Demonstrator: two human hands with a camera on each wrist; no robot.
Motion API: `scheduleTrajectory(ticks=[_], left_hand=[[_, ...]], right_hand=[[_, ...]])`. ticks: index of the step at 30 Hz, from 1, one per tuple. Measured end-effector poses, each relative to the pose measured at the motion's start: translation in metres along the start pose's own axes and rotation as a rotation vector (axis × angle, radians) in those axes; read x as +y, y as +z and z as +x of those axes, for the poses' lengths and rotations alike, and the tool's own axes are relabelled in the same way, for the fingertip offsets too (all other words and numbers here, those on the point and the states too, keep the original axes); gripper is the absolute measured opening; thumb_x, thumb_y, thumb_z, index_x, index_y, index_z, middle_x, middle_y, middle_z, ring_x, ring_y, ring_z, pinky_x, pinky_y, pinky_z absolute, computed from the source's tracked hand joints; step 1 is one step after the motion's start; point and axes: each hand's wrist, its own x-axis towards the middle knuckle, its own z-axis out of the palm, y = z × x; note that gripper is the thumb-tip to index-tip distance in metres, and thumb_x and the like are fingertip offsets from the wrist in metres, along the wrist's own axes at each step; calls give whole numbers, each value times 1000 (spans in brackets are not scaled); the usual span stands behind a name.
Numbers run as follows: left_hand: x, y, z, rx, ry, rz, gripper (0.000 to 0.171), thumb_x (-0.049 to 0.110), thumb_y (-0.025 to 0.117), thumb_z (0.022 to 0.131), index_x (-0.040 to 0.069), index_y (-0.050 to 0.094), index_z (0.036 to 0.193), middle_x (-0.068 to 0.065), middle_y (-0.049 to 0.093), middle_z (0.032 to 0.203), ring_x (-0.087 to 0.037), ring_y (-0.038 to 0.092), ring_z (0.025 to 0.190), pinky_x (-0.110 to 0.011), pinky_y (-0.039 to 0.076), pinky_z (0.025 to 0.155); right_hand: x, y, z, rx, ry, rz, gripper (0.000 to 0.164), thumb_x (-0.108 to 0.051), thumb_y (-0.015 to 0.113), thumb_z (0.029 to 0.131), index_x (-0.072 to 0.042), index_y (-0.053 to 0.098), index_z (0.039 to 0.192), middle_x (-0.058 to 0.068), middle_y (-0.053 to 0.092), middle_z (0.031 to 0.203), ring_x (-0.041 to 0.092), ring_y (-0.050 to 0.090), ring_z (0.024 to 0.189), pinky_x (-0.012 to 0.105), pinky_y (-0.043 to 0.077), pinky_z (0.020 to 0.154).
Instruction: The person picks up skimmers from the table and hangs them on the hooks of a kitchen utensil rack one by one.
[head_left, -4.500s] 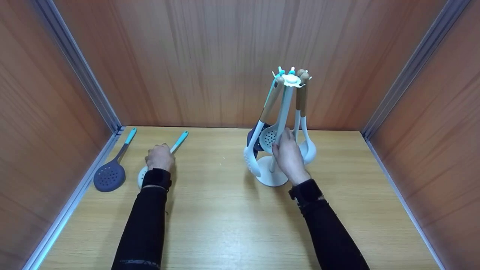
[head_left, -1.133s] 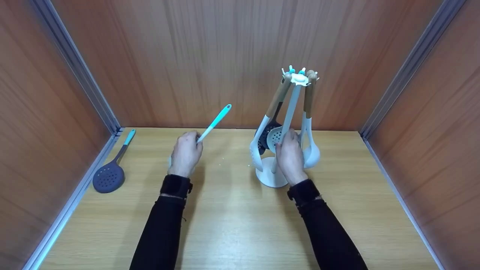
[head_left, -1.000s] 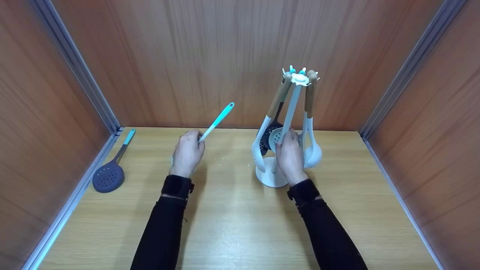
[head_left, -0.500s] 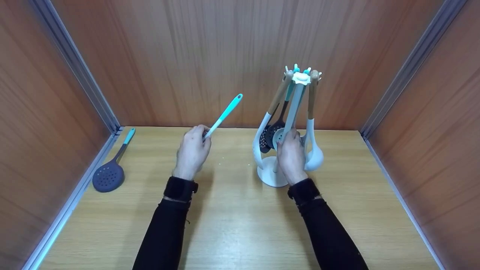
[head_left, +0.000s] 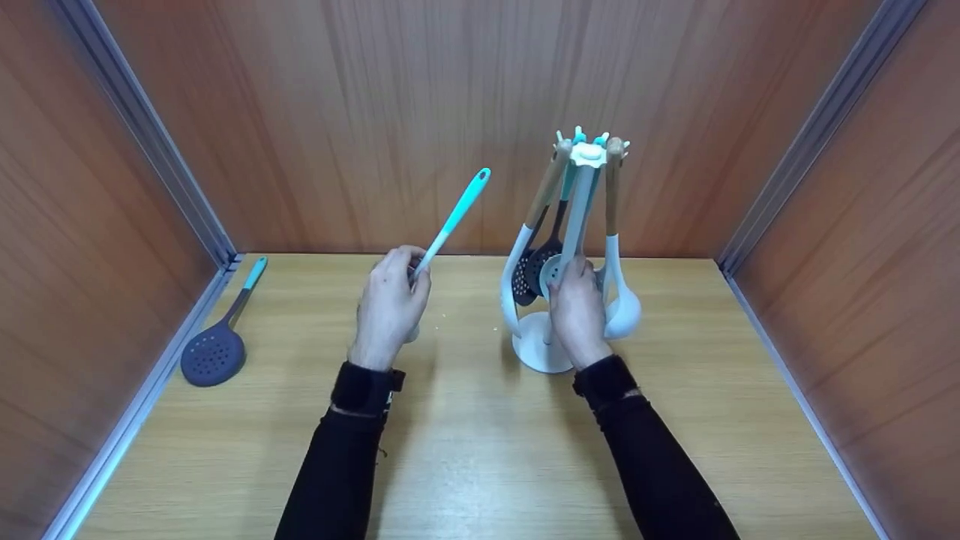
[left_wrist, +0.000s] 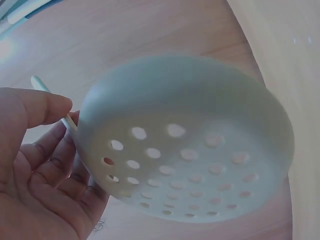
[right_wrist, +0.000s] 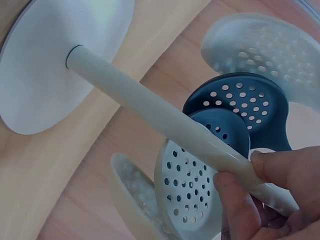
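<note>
My left hand (head_left: 390,300) pinches the shaft of a pale skimmer with a turquoise handle (head_left: 466,201), held above the table with the handle slanting up to the right. In the left wrist view its round perforated head (left_wrist: 185,90) faces the camera, and the thumb and fingers meet at its neck. My right hand (head_left: 579,307) grips the post (right_wrist: 130,97) of a white utensil stand (head_left: 537,351) low down. Around the stand hang pale utensils with wooden handles, such as a ladle (head_left: 623,311), and dark perforated ones (right_wrist: 245,95) behind the post.
A dark skimmer (head_left: 214,355) with a turquoise handle lies on the wooden table (head_left: 465,465) at the left. Wooden panels (head_left: 420,127) enclose the table at the back and both sides.
My left hand has raised the pale skimmer from the table and carried it right, toward the stand, its handle tilting steeper. The hanging utensils have turned around the post; my right hand stays on it.
</note>
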Motion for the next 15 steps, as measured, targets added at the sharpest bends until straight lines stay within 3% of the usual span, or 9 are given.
scheduleTrajectory(ticks=[15], left_hand=[[16,2,-8,6,21,-65,23,9,72,114,2,76,137,-16,79,121,-32,79,110,-48,71,94]], right_hand=[[-2,-1,-1,-37,37,7,59,-14,76,115,8,47,161,31,68,147,46,78,131,58,68,111]])
